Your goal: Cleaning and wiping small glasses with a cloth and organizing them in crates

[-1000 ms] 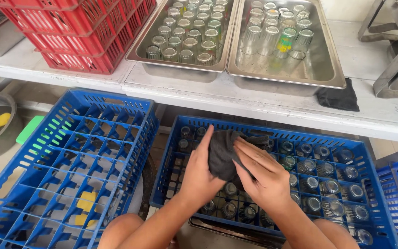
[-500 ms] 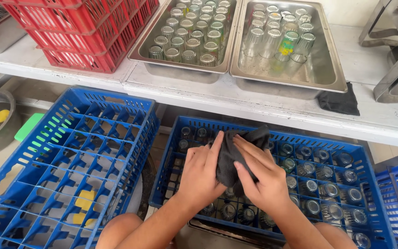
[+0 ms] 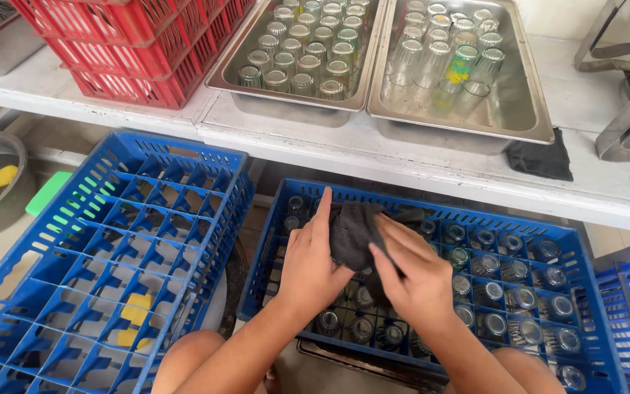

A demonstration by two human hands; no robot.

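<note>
Hands meet over the blue rack of small glasses. The left hand and right hand are both closed around a dark grey cloth. The cloth bunches between the palms as if wrapped about a glass, but none is visible inside it. Judged step: wiping or drying one item above the rack. The next move would call for a firm hold, since the bundle hangs directly over the other glasses.

Containers:
- Blue rack beneath the hands: most compartments hold a glass.
- Blue crate to the left: its compartments hold no glasses; yellow items show below the grid.
- Left steel tray on the white shelf: rows of small glasses.
- Right steel tray: taller glasses at its far end.
- Red crate: contents not visible.

A second dark cloth lies on the shelf.
</note>
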